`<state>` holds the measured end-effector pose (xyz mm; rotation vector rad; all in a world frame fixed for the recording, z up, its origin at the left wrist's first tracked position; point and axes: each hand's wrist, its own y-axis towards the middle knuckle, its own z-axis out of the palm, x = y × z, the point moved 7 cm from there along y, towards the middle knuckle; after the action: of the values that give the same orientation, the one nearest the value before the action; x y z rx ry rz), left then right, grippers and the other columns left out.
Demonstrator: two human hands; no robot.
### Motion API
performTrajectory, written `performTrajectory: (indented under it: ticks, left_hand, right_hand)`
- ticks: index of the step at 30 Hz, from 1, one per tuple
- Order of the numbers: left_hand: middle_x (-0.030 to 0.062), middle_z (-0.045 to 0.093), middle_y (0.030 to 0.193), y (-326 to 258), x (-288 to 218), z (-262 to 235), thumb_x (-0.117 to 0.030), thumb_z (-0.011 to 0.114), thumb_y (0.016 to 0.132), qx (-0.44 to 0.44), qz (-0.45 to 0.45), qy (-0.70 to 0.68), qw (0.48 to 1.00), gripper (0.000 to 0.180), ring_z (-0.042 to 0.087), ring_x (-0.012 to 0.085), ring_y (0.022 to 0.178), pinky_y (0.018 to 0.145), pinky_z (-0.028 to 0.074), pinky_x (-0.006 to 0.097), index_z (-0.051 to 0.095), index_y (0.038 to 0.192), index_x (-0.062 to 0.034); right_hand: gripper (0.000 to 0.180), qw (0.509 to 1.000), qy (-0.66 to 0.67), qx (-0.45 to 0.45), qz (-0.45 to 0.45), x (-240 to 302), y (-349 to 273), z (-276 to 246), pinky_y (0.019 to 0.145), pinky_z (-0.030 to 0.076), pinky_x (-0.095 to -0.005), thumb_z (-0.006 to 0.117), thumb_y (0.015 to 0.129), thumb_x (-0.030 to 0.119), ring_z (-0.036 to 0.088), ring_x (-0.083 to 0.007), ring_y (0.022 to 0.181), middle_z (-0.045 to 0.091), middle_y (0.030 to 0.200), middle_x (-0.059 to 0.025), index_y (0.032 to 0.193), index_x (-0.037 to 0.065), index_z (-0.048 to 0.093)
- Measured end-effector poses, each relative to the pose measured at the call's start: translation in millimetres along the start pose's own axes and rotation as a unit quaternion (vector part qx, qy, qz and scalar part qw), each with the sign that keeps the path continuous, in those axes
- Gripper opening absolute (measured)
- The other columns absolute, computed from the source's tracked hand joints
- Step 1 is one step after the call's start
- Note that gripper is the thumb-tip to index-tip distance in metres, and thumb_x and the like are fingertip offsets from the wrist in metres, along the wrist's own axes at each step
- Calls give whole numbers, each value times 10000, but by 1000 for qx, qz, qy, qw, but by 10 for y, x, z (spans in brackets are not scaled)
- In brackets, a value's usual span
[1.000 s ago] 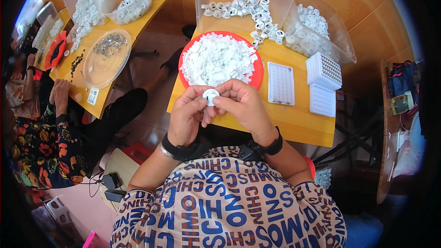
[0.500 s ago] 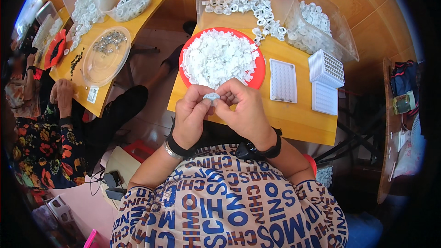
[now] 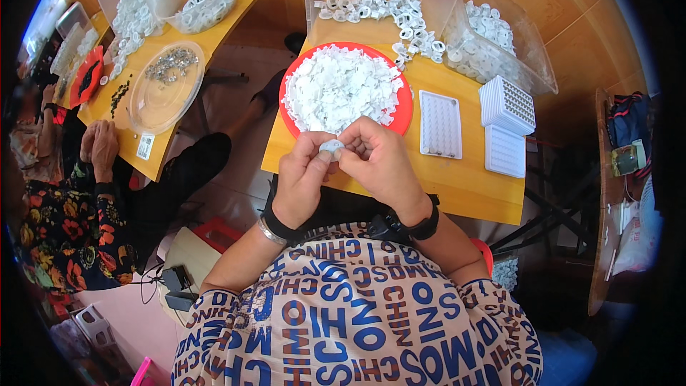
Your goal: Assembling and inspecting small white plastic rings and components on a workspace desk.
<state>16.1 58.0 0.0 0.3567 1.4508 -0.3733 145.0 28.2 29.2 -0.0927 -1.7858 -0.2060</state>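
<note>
We hold a small white piece (image 3: 331, 146) pinched between both hands, just in front of the red plate (image 3: 404, 109) at the near edge of the desk (image 3: 457, 186). The left hand (image 3: 304, 179) closes on it from the left with thumb and forefinger, and the right hand (image 3: 379, 164) closes on it from the right, so the fingertips of the two hands meet around it. Held this way, close to the chest and under our eyes, the piece can be turned and pressed by both hands at once. It is too small for us to tell whether it is one part or two being fitted together.

The plate is heaped with white bits (image 3: 341, 87), within easy reach just beyond our hands. To its right lie a flat white tray (image 3: 439, 124) and two more trays (image 3: 506, 125), one stacked partly on the other. Behind them, white rings (image 3: 389, 7) lie in a clear bin (image 3: 500, 50).

On the left a second desk (image 3: 214, 28) carries a clear lid (image 3: 166, 86), and another person's hands (image 3: 100, 146) rest at its edge.
</note>
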Motion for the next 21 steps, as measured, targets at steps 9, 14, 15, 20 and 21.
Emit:
performTrajectory:
  ticks: [9, 14, 15, 20, 21]
  left_hand:
    - [36, 607, 806, 21, 68, 17, -34, 436, 877, 62, -53, -165, 983, 284, 533, 71, 638, 573, 411, 182, 525, 1146, -14]
    - [23, 591, 794, 31, 81, 21, -19, 429, 862, 49, -62, -138, 987, 263, 513, 53, 618, 537, 385, 166, 522, 1108, -22]
    - [23, 591, 794, 32, 79, 32, -19, 429, 862, 49, -62, -138, 987, 263, 513, 53, 618, 537, 385, 166, 522, 1108, -22]
    - [36, 594, 783, 53, 46, 16, -2, 440, 851, 23, -4, -29, 999, 201, 531, 73, 670, 587, 418, 209, 531, 1030, -6]
    - [36, 594, 783, 60, 31, 35, -2, 440, 851, 28, 0, -31, 999, 201, 531, 73, 670, 587, 418, 209, 531, 1030, -6]
  right_hand:
    - [128, 986, 148, 43, 58, -180, -2, 55, 631, 502, -222, 635, 821, 4, 607, -69, 678, 634, 790, -35, 925, -12, 560]
    - [160, 995, 87, 20, 40, -156, -10, 37, 606, 498, -230, 647, 795, 5, 603, -81, 647, 633, 755, -39, 934, -3, 569]
    - [160, 995, 87, 20, 40, -147, -9, 44, 606, 498, -230, 647, 795, 5, 603, -81, 647, 633, 755, -39, 934, -3, 569]
    - [172, 999, -43, -10, 9, 6, -5, 23, 565, 492, -288, 653, 761, 23, 621, -179, 593, 626, 680, -86, 915, 34, 577]
    - [172, 999, -46, -16, 6, 21, -6, 15, 565, 492, -288, 653, 761, 23, 621, -179, 593, 626, 680, -86, 915, 34, 577]
